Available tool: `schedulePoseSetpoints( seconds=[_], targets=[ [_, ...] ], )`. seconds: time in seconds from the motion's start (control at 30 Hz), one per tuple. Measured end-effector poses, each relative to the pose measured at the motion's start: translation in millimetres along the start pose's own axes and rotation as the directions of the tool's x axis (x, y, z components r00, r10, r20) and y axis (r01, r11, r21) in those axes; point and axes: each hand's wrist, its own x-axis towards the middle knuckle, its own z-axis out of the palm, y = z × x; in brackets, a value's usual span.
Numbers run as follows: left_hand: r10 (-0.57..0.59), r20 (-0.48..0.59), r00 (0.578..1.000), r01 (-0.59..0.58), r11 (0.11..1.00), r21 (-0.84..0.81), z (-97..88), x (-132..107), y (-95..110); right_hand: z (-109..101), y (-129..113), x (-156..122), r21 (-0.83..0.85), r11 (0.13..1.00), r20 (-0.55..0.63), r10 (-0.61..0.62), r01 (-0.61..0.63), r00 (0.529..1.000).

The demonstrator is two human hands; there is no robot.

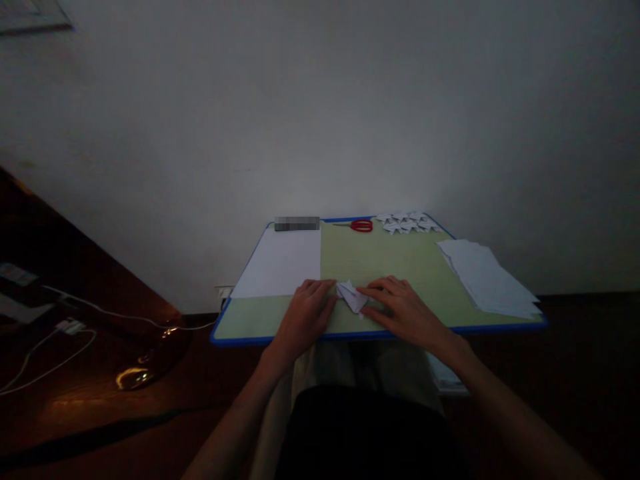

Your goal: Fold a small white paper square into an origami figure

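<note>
A small folded piece of white paper (351, 297) lies on the green board (380, 263) near its front edge. My left hand (306, 315) rests palm down just left of it, fingertips touching the paper's left side. From the right, my right hand (403, 310) presses its fingers flat on the paper's right edge. Both hands pin the paper to the board.
A white sheet (280, 265) lies on the board's left half. A stack of white sheets (487, 279) sits at the right edge. Red-handled scissors (359, 225) and several folded paper shapes (407, 222) lie at the back. White cables (65, 327) run over the dark floor at the left.
</note>
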Motion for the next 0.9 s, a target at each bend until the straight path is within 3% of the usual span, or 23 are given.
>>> schedulePoseSetpoints(
  seconds=[0.27,0.5,0.63,0.73,0.9],
  targets=[
    [0.092,-0.042,0.995,-0.092,0.996,-0.009,-9.4,-1.0,6.8,-5.2,-2.2,-3.0,0.044,0.999,-0.036,0.030,-0.028,0.999],
    [0.139,0.161,0.977,-0.129,0.989,-0.071,-10.7,6.1,9.9,-5.7,4.7,-3.4,0.150,0.986,0.025,-0.078,0.074,0.997],
    [0.143,0.273,0.951,-0.125,0.989,-0.083,-13.6,7.1,18.4,-1.1,4.5,-3.8,0.168,0.984,-0.063,-0.046,0.056,0.997],
    [0.107,0.230,0.967,-0.079,0.988,-0.130,-15.3,6.3,26.7,-4.0,-3.4,-4.3,0.184,0.982,-0.184,-0.002,0.037,0.983],
    [0.051,0.028,0.998,-0.037,0.930,-0.365,-17.4,12.1,44.9,-27.0,-25.2,0.8,0.290,0.956,-0.342,0.062,0.042,0.938]
  ],
)
